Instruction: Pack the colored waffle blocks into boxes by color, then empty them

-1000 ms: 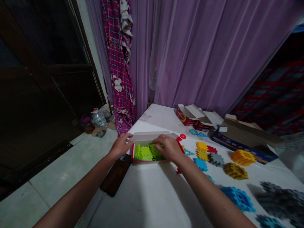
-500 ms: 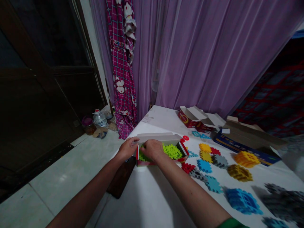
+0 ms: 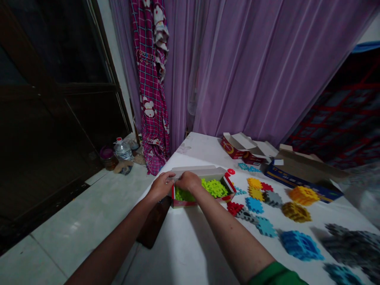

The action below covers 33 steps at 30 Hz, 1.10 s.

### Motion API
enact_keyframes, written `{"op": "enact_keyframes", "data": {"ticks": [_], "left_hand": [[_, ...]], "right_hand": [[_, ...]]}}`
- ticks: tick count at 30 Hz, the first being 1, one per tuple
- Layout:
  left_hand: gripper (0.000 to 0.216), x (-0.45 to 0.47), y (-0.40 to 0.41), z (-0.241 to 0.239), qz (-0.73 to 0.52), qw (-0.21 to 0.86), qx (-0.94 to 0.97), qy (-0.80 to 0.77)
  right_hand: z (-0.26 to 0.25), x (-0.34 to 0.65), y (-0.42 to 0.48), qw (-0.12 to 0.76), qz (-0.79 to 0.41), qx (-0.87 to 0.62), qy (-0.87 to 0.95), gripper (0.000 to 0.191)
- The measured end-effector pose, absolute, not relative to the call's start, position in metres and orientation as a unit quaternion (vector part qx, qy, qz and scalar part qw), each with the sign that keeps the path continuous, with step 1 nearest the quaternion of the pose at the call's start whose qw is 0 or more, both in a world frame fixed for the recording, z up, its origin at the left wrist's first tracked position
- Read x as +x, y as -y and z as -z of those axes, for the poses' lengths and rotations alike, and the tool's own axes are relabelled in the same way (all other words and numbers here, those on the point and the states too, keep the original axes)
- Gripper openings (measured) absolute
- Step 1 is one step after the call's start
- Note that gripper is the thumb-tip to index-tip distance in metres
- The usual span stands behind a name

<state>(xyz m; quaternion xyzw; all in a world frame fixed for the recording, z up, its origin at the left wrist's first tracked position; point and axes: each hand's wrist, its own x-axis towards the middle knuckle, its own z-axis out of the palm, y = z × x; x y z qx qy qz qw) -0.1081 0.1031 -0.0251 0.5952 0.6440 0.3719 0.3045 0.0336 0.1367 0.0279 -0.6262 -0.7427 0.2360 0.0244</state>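
Note:
An open red and white cardboard box (image 3: pixel 228 183) sits near the left edge of a white table (image 3: pixel 190 245). Bright green interlocking plastic pieces (image 3: pixel 214 187) fill it. My left hand (image 3: pixel 160 185) grips the box's left end, fingers curled round the flap. My right hand (image 3: pixel 188 181) rests inside the box at its left end, fingers bent down onto the green pieces; what they hold, if anything, is hidden.
Loose pieces lie to the right: red (image 3: pixel 234 207), blue (image 3: pixel 300 245), yellow (image 3: pixel 302 195), grey (image 3: pixel 350 240). More open boxes (image 3: pixel 237 145) and a long carton (image 3: pixel 305 174) stand at the back. A dark phone (image 3: pixel 152 225) lies at the table's left edge. Bottles (image 3: pixel 122 149) stand on the tiled floor.
My right hand has slid from the right part of the box to its left end, uncovering the green pieces on the right. My left hand has stayed on the box.

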Motion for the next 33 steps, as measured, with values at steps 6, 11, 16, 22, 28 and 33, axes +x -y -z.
{"op": "enact_keyframes", "data": {"ticks": [6,11,16,22,28,33], "left_hand": [[0.036,-0.108,-0.102,0.025,-0.367,0.307,0.597,-0.644],[0.036,-0.109,-0.103,0.027,-0.362,0.315,0.597,-0.643],[0.036,-0.112,-0.102,0.030,-0.364,0.324,0.596,-0.638],[0.035,-0.112,-0.104,0.032,-0.372,0.328,0.594,-0.633],[0.034,-0.113,-0.103,0.032,-0.376,0.332,0.596,-0.627],[0.033,-0.113,-0.102,0.032,-0.382,0.337,0.593,-0.623]], "right_hand": [[-0.029,0.059,-0.149,0.064,-0.308,-0.613,0.725,0.025],[-0.016,0.074,-0.146,0.082,-0.344,-0.605,0.714,0.021],[-0.010,0.072,-0.141,0.076,-0.335,-0.609,0.715,0.020],[-0.020,0.058,-0.129,0.067,-0.267,-0.615,0.739,0.017],[-0.023,0.049,-0.123,0.063,-0.168,-0.593,0.785,0.026],[-0.037,0.064,-0.122,0.045,-0.153,-0.584,0.796,0.027]]}}
